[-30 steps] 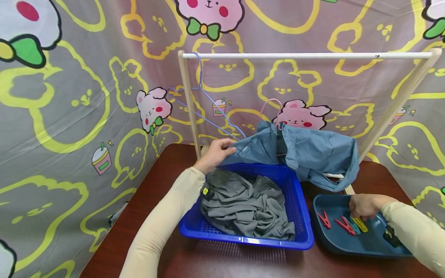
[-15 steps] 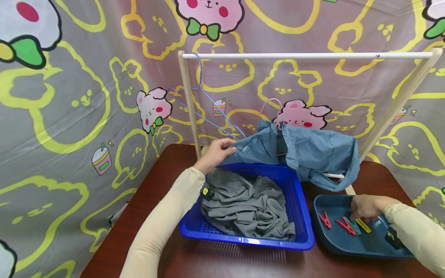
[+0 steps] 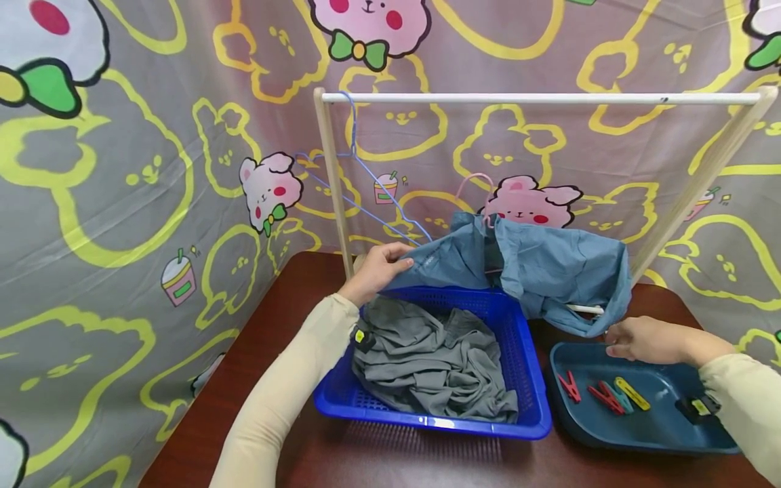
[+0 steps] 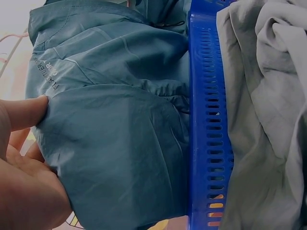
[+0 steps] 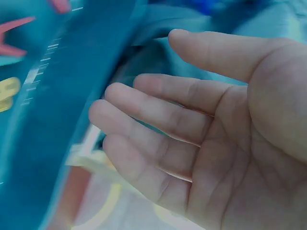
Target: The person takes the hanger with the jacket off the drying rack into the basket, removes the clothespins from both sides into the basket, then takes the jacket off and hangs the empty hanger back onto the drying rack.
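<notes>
My left hand (image 3: 373, 271) pinches the left edge of a blue garment (image 3: 558, 261) between thumb and fingers. A pink hanger (image 3: 478, 176) stands up from the garment's middle. In the left wrist view, printed lettering shows on the cloth near my thumb. Over the back rim of a dark blue tray (image 3: 683, 430), my right hand (image 3: 655, 341) is near the garment's right end. The right wrist view shows its palm bare and its fingers loosely extended. Inside the tray lie red clothespins (image 3: 570, 388), a green clothespin (image 3: 624, 397) and a yellow clothespin (image 3: 633, 394).
A blue basket (image 3: 439, 423) holding grey cloth (image 3: 433, 366) stands in front of the garment. Behind rises a rack with a white rod (image 3: 537, 98) and wooden posts. A blue hanger (image 3: 379, 181) hangs at the rod's left end. A patterned curtain surrounds the brown table (image 3: 256, 366).
My right hand has lifted from the clothespins and moved back toward the garment's lower right, uncovering the yellow clothespin. The left hand keeps its hold, unmoved.
</notes>
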`<state>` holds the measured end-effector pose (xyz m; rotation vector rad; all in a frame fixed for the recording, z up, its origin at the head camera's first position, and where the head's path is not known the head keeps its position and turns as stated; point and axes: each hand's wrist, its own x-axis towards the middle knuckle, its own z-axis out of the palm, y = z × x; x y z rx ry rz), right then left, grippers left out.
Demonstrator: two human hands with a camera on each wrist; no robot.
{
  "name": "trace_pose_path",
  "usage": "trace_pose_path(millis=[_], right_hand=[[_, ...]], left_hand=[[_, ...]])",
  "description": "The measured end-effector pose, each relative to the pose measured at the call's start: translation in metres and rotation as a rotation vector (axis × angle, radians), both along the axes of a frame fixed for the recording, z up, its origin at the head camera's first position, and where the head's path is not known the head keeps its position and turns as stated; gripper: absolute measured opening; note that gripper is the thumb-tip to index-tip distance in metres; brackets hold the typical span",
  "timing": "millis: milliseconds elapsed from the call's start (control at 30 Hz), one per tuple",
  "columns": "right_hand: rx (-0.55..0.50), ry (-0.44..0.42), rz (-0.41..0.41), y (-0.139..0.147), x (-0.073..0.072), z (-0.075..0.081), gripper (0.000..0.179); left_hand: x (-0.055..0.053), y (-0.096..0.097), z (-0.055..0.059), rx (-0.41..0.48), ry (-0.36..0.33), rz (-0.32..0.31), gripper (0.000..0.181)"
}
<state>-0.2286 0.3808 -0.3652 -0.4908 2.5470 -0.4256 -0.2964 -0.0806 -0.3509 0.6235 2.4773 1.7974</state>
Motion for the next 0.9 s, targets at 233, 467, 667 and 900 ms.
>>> trace_pose_path(millis=[233,467,667,900], right_hand=[[-0.058,0.416,0.003,-0.025,0.014,0.037,0.015],[-0.295,1.087,-0.087,-0.061,0.014,0.057,0.014],[-0.446,1.164,-0.110,-0.091,0.001,0.065,0.021],[-0.383,1.069,-0.106,-0.110,-0.021,0.061,0.044]], left_hand=[[0.004,-0.001,0.001,0.017,-0.002,0.008,0.024],[0.007,-0.002,0.002,0.022,0.013,0.014,0.023],[0.008,-0.001,0.002,0.027,0.010,-0.002,0.024],[0.007,0.001,0.002,0.061,0.006,0.004,0.022]])
